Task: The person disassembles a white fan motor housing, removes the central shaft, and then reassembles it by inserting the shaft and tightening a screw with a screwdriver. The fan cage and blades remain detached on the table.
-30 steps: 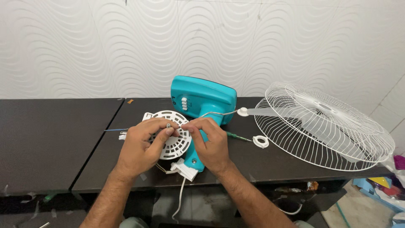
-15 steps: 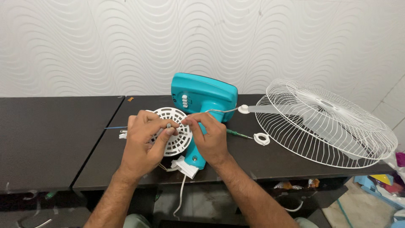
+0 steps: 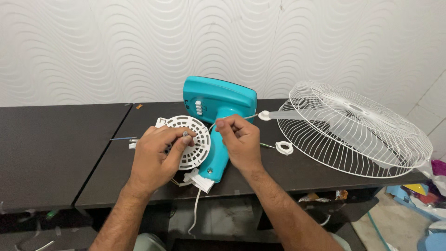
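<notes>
The thin white wire (image 3: 234,118) is light, limp and easily kinked, I judge, so it is best pinched close to its free end; it runs from the teal fan body (image 3: 218,104), lying on the dark counter (image 3: 60,135), and the right hand (image 3: 239,142) has its fingers pinched shut on it just above the fan's neck. The left hand (image 3: 155,155) has its fingers curled closed on the rim of the white slotted motor cover (image 3: 193,139), stiff but probably brittle plastic. Farther right lie a small white ring (image 3: 284,148) and the wire fan guard (image 3: 353,130).
</notes>
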